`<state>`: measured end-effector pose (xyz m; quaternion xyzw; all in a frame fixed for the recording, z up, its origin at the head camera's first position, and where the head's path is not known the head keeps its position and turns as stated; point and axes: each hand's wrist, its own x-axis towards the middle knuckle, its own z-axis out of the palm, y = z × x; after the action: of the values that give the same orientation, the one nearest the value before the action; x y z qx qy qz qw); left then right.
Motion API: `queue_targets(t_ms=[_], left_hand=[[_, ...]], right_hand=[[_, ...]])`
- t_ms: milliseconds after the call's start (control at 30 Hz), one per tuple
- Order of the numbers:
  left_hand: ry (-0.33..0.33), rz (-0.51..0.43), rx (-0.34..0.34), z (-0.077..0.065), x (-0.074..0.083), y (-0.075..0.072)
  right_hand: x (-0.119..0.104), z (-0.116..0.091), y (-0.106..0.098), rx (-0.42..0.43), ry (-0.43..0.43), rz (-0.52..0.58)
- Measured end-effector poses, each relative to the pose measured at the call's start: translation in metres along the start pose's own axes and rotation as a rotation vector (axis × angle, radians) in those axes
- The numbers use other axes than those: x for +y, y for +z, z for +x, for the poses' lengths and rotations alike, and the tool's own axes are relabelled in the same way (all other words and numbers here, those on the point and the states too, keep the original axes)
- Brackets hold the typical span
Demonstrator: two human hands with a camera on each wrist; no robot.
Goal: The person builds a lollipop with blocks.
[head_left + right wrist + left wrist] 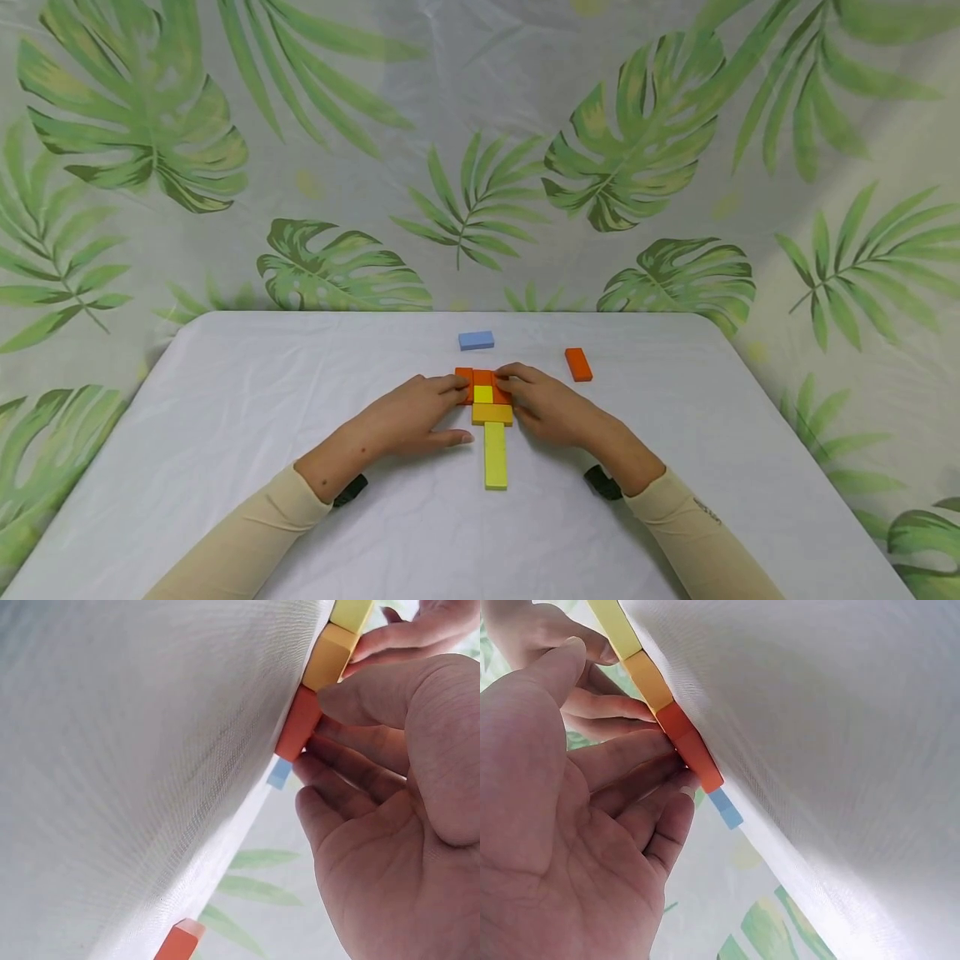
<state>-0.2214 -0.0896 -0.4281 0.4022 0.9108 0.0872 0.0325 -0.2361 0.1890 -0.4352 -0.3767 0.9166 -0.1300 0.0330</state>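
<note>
Flat wooden blocks lie together in mid-table. A left red-orange block (464,373), a middle orange block (483,377) and a right red-orange block (501,397) border a small yellow block (483,394). Below them, an amber block (491,414) lies crosswise, touching the top of a long pale yellow block (496,457). My left hand (416,414) rests its extended fingertips against the left red-orange block, thumb held apart. From the opposite side, my right hand (553,408) touches the right red-orange block with its fingertips. Its thumb (356,696) is close to that block's near end.
Beyond the group lies a light blue block (476,341) near the table's far edge. Another red-orange block (578,365) lies alone to the right. A white cloth (375,533) covers the table, and a leaf-patterned curtain (480,100) hangs behind it.
</note>
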Motion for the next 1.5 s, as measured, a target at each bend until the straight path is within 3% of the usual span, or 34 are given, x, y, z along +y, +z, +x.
queue_targets(t_ms=[633,933,1200,1500], left_hand=[[-0.002,0.014,-0.009,0.001,0.000,0.003],[-0.002,0.011,-0.007,0.001,0.003,0.001],[-0.010,0.018,-0.008,0.001,0.002,0.002],[-0.007,0.021,-0.004,0.000,0.001,0.003]], right_hand=[[-0.001,-0.002,0.001,0.002,0.007,-0.007],[0.001,-0.006,-0.005,0.044,0.044,-0.007],[0.018,-0.024,-0.012,0.043,0.153,0.005],[0.043,-0.053,-0.018,0.127,0.136,0.009]])
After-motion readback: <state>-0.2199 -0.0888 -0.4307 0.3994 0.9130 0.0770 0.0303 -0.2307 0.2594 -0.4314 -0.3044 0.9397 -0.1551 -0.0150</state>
